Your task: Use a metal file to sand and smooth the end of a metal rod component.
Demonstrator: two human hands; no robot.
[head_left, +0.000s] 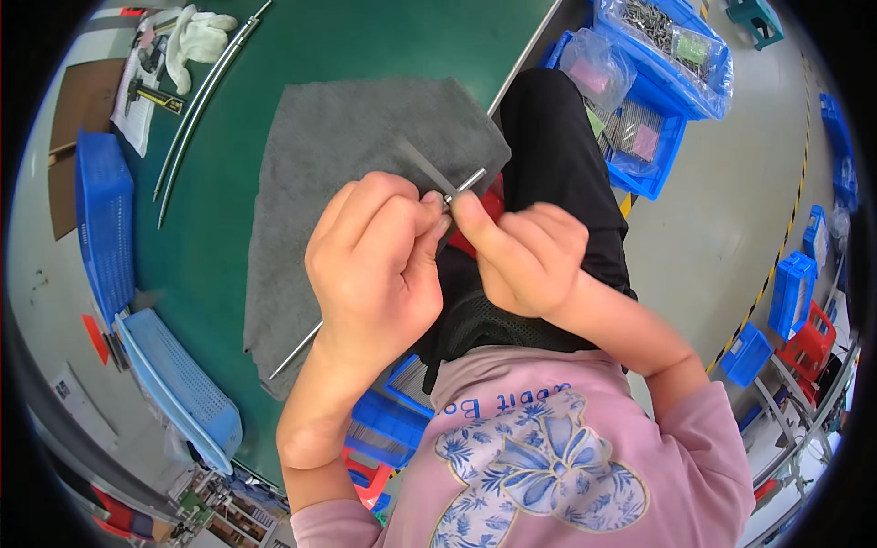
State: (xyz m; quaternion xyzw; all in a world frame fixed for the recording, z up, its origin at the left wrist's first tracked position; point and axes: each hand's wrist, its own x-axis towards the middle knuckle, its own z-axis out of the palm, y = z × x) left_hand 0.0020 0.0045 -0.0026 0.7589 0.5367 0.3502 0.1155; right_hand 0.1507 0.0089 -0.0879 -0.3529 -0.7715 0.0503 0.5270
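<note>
My left hand [375, 256] is closed around a thin shiny metal rod [296, 352]. The rod runs slantwise under the fist, its far end sticking out up and to the right past my fingertips. My right hand [533, 251] is closed too, its fingers pinching a narrow flat grey metal strip [426, 165] that is slightly blurred. This strip crosses the rod near its far end, right at my fingertips, and seems to touch it. Both hands are over a dark grey cloth [365, 119], and the fingers hide where strip and rod meet.
The cloth lies on a green tabletop [183, 274]. Two long curved metal tubes [203, 108], white gloves [196, 41] and a hammer [155, 95] lie at the far left. Blue baskets [108, 228] line the left edge. Blue bins [665, 163] holding metal parts stand right of my leg.
</note>
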